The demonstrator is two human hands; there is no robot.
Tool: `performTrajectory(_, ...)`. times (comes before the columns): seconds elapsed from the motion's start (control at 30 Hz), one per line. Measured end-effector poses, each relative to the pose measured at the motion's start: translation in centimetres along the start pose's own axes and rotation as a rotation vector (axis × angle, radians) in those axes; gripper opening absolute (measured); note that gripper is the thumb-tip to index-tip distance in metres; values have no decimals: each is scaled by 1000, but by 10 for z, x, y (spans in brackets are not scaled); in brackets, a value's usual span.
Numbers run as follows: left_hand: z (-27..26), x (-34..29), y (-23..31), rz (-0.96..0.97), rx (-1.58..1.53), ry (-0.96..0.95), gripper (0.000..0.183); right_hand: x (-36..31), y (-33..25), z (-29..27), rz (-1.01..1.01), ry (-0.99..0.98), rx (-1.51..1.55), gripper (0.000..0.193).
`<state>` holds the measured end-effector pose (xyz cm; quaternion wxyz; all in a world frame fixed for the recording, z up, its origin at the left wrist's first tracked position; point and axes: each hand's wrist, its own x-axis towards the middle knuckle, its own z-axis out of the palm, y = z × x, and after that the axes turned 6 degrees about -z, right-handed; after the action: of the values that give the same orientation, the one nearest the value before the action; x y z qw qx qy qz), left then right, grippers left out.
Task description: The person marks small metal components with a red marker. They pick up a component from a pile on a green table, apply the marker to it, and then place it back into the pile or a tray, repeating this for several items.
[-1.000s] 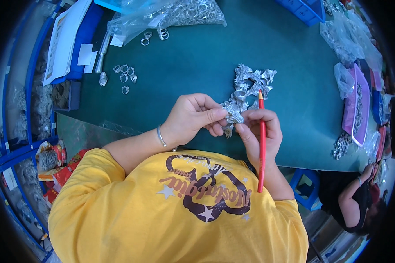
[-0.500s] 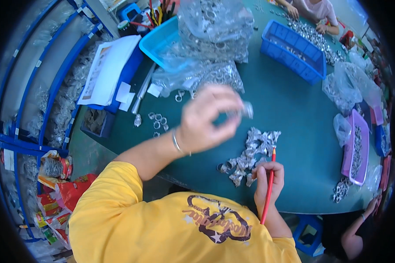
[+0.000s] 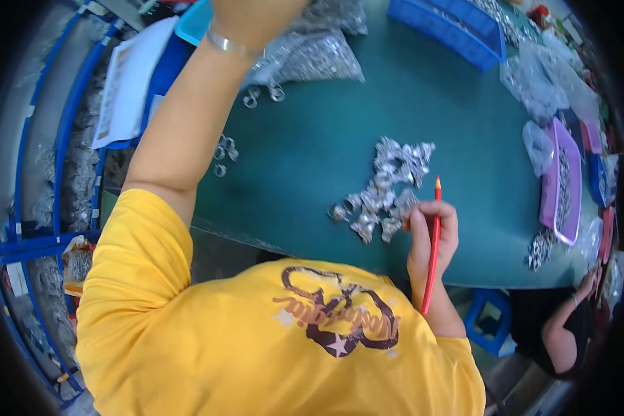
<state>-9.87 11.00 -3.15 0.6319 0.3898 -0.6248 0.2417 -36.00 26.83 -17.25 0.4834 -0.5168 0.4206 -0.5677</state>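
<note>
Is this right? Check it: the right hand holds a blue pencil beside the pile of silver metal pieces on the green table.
Not quite: the pencil is red, not blue. The head view shows the right hand holding it beside the pile of silver metal pieces on the green table.

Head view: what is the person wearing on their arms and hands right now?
Both hands are bare, no gloves. The left arm carries a thin silver bangle at the wrist. The right hand shows no ring or watch. Short yellow T-shirt sleeves leave both forearms uncovered.
</note>
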Motion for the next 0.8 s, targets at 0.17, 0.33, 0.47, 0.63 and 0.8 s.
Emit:
performTrajectory(0.17,-16,-126,78,-222,-365,-934,19,3,0,-2,24,-9,23,12)
performTrajectory(0.33,-31,-192,93,-472,-438,-952,21,4,9,-6,-30,-61,-23,15)
performTrajectory(0.47,-49,-180,103,-763,-579,-1007,12,6,8,8,-156,-74,-89,22)
performTrajectory(0.63,-64,-172,117,-849,-688,-1005,10,11,15,14,-265,-153,-216,23)
performTrajectory(0.8,-72,-176,125,-1281,-867,-952,27,6,14,13,-181,-165,-123,23)
